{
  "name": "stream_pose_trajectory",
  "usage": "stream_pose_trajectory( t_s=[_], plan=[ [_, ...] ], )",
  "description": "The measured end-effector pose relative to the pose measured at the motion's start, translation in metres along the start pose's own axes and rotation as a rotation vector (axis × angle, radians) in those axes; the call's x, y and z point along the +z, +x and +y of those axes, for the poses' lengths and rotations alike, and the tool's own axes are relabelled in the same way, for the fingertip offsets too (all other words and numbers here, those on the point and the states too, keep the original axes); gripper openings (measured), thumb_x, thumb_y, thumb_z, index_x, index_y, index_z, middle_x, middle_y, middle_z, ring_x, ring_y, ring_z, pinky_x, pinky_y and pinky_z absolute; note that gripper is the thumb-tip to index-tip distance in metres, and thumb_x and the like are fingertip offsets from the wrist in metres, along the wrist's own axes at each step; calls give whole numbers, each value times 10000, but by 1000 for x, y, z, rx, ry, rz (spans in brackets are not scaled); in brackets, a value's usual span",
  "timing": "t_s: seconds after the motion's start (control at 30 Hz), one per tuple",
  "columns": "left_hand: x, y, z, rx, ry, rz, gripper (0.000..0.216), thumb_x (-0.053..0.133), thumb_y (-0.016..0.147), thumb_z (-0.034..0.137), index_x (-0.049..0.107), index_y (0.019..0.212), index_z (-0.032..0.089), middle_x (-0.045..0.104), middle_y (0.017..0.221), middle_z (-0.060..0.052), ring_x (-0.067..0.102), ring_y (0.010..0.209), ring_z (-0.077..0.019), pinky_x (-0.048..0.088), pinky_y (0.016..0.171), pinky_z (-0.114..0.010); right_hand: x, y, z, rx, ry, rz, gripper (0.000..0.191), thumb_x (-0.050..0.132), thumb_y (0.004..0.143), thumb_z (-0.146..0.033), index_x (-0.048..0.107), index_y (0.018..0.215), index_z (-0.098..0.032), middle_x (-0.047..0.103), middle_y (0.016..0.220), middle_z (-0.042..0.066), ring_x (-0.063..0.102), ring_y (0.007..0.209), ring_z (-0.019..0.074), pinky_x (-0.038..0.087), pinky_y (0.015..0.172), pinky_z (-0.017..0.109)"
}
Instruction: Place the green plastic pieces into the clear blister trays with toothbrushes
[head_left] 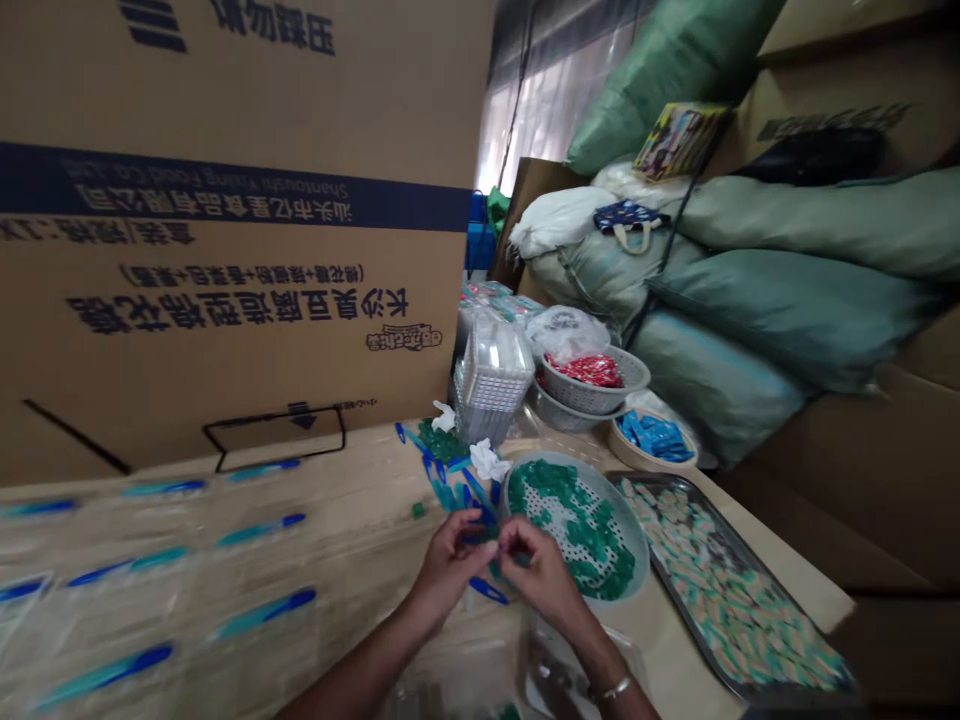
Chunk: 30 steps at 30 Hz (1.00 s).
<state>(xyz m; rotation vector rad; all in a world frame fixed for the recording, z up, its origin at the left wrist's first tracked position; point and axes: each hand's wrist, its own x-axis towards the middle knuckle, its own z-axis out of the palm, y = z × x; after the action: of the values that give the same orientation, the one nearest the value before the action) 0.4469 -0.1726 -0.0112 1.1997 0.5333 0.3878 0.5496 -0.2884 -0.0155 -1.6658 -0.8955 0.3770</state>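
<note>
Blue-and-teal pieces: a loose heap of plastic pieces (442, 492) lies on the table (360, 560) just beyond the hands; one dark blue piece (489, 590) lies nearer, between the wrists.
Left hand: the left hand (444, 562) comes in beside the heap, thumb and forefinger drawn toward each other.
Right hand: the right hand (538, 568) meets it, fingers curled, tips nearly touching the left thumb.
Grip: both hands are posed as if pinching, but blur hides what lies at the fingertips; whether either grips anything, I cannot tell.
Step in hand: apparently fine two-handed fingertip work at the heap's near edge.
Next move: seems to call for steady, light fingertips, clear of the loose pieces crowding around them.
Green packets: many green packets (551, 478) sit in a perforated bowl (642, 560) just beside the right hand; a single green piece (418, 510) lies apart, left of the heap.
Pastel pieces: spread over a dark metal tray (681, 612) right of the bowl.
Far side: a stack of clear containers (495, 375), and a grey basket (631, 374) holding red packets (589, 370).
Left edge: a large cardboard box (247, 370) stands behind the table's spaced-out teal pieces (259, 615).
</note>
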Motion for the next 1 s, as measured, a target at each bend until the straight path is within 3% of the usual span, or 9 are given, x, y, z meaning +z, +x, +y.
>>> stream_pose_trajectory(
  t_s=[0.1,0.17,0.37,0.53,0.63,0.73,0.83,0.9,1.0],
  plan=[
    [-11,1,2,-52,-86,49,364,788,527,380,665,784,154,650,690,-8,572,585,-127,444,578,-245,21,-1,-9,32,127,-45,117,624,716,-282,569,781,-202,578,735,5,530,687,151,420,631,250],
    [-24,-3,8,-96,-74,35,377,788,524,375,676,806,151,659,687,-9,572,560,-123,440,579,-251,29,2,-10,113,270,-82,208,646,720,-346,575,857,-206,592,761,8,541,693,152,428,623,252],
    [-63,-21,12,10,29,112,193,732,524,217,608,659,157,565,561,51,489,495,-85,389,494,-204,69,6,-8,257,428,-251,276,756,609,-396,590,647,-179,543,598,-34,477,577,110,380,565,228],
    [-95,-34,3,-64,116,35,110,636,569,197,566,641,152,550,546,43,470,483,-89,379,491,-210,103,-7,-3,472,605,-350,284,757,602,-378,572,701,-186,560,629,-40,497,569,106,394,563,226],
    [-111,-31,3,-13,281,105,67,591,597,197,551,641,166,514,515,52,457,483,-99,355,494,-213,107,5,2,337,413,-427,169,684,681,-298,558,703,-187,536,612,-41,490,561,110,384,544,221],
    [-124,-18,6,38,553,222,54,555,607,155,589,645,175,572,579,27,510,570,-131,383,576,-234,107,41,3,-5,-40,-408,55,601,723,-151,561,739,-185,557,700,-12,527,652,137,406,603,239],
    [-132,-2,7,15,644,244,128,532,555,84,609,575,183,603,592,17,537,628,-154,396,655,-256,110,79,2,-298,-429,-512,144,579,711,-39,585,743,-179,592,814,30,562,816,175,419,736,272],
    [-136,6,6,-11,630,223,151,524,522,58,601,507,187,591,546,22,533,608,-156,395,663,-262,113,94,3,-349,-508,-597,166,589,703,-14,595,712,-179,602,798,30,574,825,180,423,745,269],
    [-140,10,3,-46,565,206,142,554,505,65,602,459,191,585,507,26,530,586,-156,400,657,-264,114,97,9,-337,-507,-598,183,581,709,3,603,724,-179,608,786,21,587,797,168,432,727,253]
  ],
)
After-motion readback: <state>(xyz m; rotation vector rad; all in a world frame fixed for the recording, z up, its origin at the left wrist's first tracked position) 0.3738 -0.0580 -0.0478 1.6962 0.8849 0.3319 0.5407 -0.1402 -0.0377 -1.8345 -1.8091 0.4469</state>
